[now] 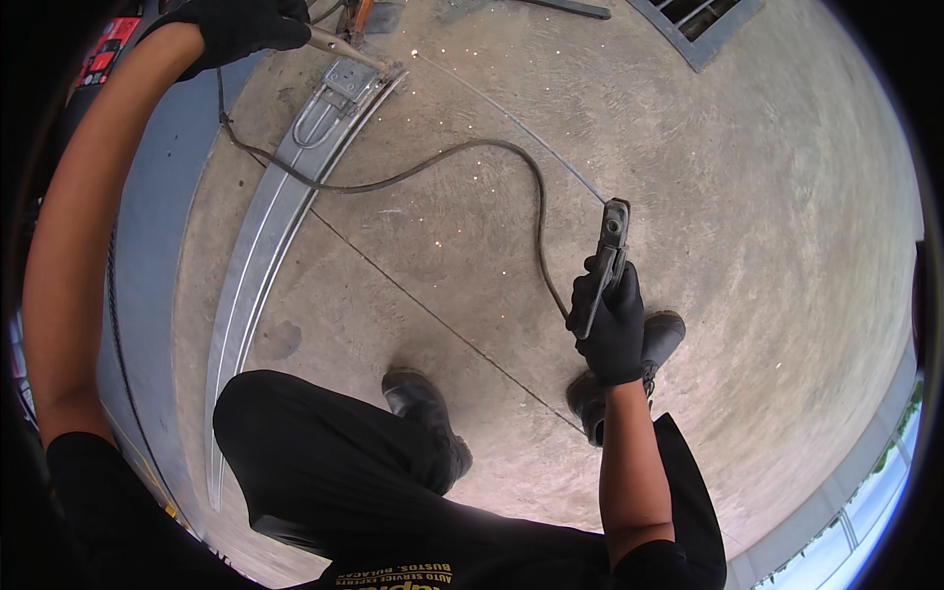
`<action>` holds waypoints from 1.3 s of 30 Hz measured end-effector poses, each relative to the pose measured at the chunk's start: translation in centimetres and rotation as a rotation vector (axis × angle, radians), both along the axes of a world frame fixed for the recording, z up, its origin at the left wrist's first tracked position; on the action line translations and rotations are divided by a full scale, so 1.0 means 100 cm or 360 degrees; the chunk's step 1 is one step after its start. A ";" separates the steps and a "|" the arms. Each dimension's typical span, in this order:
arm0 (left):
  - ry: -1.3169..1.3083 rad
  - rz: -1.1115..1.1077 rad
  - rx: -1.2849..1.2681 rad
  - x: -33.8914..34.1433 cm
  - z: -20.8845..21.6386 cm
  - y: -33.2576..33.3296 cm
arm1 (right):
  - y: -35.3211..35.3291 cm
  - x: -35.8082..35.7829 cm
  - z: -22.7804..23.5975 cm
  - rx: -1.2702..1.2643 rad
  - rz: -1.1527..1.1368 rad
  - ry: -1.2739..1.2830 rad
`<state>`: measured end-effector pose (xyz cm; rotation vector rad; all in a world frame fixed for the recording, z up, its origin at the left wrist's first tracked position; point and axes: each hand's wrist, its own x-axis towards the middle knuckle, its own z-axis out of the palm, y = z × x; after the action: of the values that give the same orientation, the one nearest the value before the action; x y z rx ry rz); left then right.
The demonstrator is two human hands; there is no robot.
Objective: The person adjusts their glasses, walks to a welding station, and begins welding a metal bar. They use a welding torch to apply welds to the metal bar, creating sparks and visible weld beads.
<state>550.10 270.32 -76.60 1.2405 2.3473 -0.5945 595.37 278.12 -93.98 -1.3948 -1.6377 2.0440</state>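
In a black glove, my right hand (612, 320) is closed around a welding electrode holder (615, 224). A thin welding rod (511, 120) runs from its jaws up and left. The rod's tip is close to the end of a long metal channel (258, 236), a small gap apart. My left hand (246, 31), also gloved, grips a tan metal bar (346, 47). The bar's far end meets the channel's end. On the channel sits a metal plate with a U-shaped rod (341, 87). A dark welding cable (442, 157) loops from the holder across the channel.
Bright sparks are scattered over the concrete floor (767, 246). A floor grate (700, 22) lies at the far right, and a dark metal bar (565, 8) at the far edge. My boots (418, 393) stand near the channel. Red items (106, 49) show at far left.
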 end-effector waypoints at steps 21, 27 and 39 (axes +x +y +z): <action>-0.0030 0.0003 -0.0019 -0.004 0.000 0.003 | -0.005 -0.005 -0.019 0.0206 0.0223 -0.0015; 0.0025 -0.0011 -0.0004 0.006 0.004 0.005 | -0.007 -0.007 -0.018 0.0160 0.0199 0.0003; -0.0034 -0.0029 0.0003 0.012 0.008 0.008 | -0.006 -0.010 -0.015 0.0197 0.0223 -0.0034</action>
<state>551.32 271.07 -75.84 1.2641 2.3220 -0.5823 594.39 277.52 -95.43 -1.2993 -1.8852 1.9664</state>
